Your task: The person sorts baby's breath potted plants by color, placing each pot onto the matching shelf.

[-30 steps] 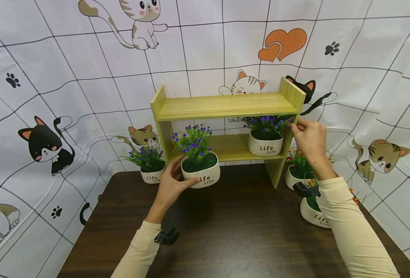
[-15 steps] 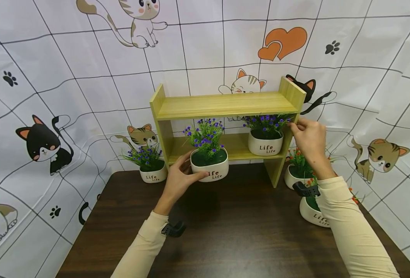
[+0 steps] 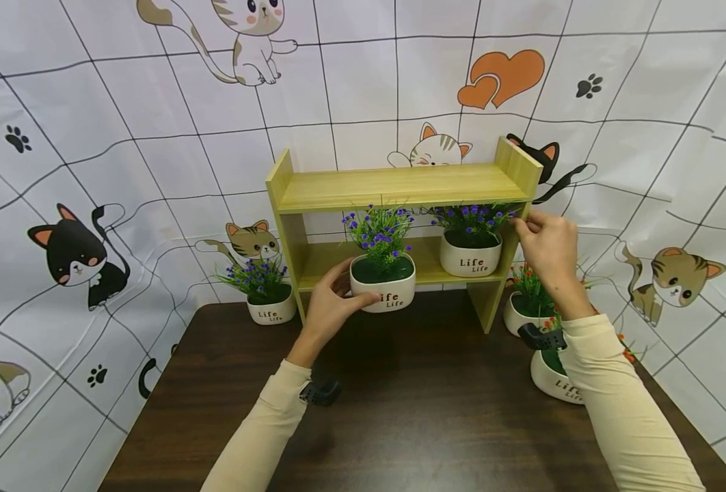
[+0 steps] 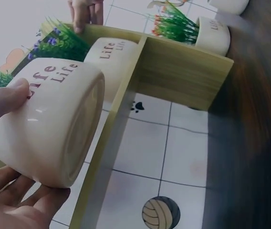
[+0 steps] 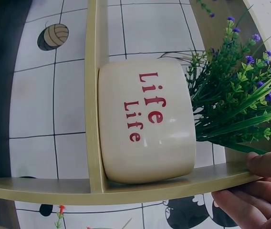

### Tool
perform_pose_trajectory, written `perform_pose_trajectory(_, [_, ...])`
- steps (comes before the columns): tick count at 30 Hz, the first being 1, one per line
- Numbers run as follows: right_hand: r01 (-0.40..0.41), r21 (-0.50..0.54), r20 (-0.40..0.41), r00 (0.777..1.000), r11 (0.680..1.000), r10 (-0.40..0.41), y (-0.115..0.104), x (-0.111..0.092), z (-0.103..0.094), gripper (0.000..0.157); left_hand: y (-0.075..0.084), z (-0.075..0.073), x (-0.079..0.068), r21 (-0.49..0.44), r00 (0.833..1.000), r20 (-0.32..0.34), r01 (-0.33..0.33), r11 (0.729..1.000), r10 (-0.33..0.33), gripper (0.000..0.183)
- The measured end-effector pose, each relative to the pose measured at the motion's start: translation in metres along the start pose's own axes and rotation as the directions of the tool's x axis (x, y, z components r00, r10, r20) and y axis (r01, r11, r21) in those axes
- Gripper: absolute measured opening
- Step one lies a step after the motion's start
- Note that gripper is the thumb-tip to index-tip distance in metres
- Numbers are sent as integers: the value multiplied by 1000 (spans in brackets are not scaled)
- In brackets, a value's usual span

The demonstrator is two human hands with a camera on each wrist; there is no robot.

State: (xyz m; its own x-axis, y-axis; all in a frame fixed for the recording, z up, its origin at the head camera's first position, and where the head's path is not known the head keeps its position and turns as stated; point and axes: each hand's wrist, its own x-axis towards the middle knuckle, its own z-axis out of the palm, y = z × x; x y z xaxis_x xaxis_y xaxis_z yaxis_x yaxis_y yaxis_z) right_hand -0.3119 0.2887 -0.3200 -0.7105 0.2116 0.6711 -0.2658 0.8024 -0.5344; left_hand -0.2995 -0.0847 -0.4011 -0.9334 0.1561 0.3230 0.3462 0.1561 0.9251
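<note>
My left hand (image 3: 326, 311) grips a white oval flowerpot (image 3: 384, 295) of purple artificial flowers, thumb on the printed front and fingers at the back. In the left wrist view, the pot's bare underside (image 4: 84, 126) shows, in front of the lower board of a two-tier wooden shelf (image 3: 394, 186). My right hand (image 3: 549, 251) pinches the front edge of the shelf's right side panel, thumb inside and fingers outside, as the right wrist view shows. A matching flowerpot (image 5: 147, 124) sits on the lower board against that panel, its leaves reaching my right thumb.
Another purple-flowered pot (image 3: 271, 311) stands on the dark wooden table (image 3: 400, 424), left of the shelf. Two pots with red flowers, one farther back (image 3: 519, 318) and one nearer (image 3: 550, 379), stand to the right, partly behind my right arm. A cat-print wall covering (image 3: 363, 82) hangs behind.
My left hand has carried the flowerpot to the right and upward, from near the shelf's left end to in front of its lower board. My right hand has stayed on the side panel.
</note>
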Motion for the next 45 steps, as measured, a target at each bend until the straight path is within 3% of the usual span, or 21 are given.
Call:
perform_pose_trajectory(16, [-3,1,4,1000,1000,3,2,2,1,29,4,19,26,-46,997,54,49,998,-46,87])
perform_pose_trajectory(27, [0,-5,-4,1000,1000,0,3,2,3,27,2,24,41,-35,997,67,44,998,-41,81])
perform_pose_trajectory(45, [9,6,-9,1000,1000,-9,2,1,2,25,0,29,60,-45,995,83,66,997,-62,90])
